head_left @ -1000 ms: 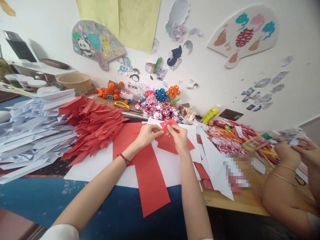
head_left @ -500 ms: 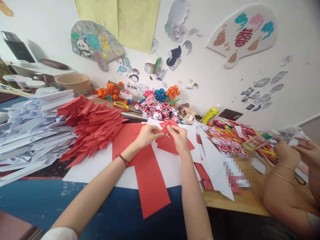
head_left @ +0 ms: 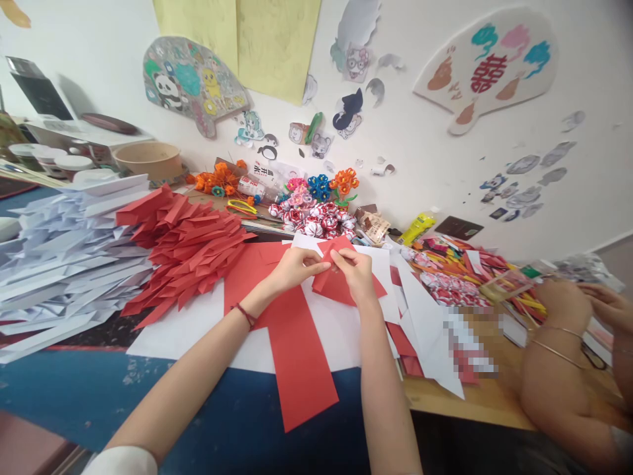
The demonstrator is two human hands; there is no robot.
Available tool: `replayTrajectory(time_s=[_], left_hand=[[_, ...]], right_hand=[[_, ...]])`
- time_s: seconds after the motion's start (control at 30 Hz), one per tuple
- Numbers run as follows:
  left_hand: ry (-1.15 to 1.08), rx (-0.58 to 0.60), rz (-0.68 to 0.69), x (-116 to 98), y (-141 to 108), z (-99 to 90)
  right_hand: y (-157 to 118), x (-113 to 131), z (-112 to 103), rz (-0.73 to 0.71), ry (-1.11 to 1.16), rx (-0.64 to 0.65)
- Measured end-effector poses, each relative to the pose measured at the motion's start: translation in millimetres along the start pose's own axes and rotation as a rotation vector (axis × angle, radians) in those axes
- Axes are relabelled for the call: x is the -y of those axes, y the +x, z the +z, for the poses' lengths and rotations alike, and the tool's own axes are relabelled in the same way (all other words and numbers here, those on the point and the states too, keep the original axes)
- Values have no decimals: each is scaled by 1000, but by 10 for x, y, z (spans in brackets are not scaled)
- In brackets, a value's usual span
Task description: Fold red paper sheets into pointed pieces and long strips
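Note:
Between my two hands is a red paper sheet [head_left: 330, 288], partly folded, lifted over the white paper. My left hand [head_left: 299, 267] pinches its left side between thumb and fingers. With bent fingers my right hand [head_left: 355, 270] grips the same sheet close by, and the two sets of fingertips nearly meet. Under my left wrist a long red paper strip [head_left: 301, 369] runs down past the table's front edge, beside a wider red sheet [head_left: 242, 274]. White paper [head_left: 198, 330] lies beneath. The fold line itself is partly hidden by my fingers.
Left lie a heap of folded red papers [head_left: 192, 247] and a larger pile of white ones [head_left: 74, 264]. Paper flowers [head_left: 316, 218] and a round tub [head_left: 148, 161] stand at the back. At right, another person's hands [head_left: 568, 303] work by coloured strips [head_left: 494, 267].
The view has shifted slightly. My fingers have moved a little along the red paper, my left thumb closer to my right hand. The other person's hands have moved slightly.

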State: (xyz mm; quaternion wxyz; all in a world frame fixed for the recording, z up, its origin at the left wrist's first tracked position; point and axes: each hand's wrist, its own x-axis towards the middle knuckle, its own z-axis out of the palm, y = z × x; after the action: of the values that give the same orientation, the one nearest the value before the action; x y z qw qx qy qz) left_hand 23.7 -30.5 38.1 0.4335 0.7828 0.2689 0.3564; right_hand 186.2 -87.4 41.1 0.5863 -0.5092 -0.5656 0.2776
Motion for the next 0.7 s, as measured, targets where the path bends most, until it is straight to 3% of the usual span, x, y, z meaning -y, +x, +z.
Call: replayTrajectory(time_s=[0.27, 0.7], left_hand=[[-93, -74, -67, 24, 7, 52], [-64, -37, -43, 16, 3, 89]], right_hand=[[-15, 26, 17, -32, -45, 1], [8, -19, 45, -29, -34, -130]])
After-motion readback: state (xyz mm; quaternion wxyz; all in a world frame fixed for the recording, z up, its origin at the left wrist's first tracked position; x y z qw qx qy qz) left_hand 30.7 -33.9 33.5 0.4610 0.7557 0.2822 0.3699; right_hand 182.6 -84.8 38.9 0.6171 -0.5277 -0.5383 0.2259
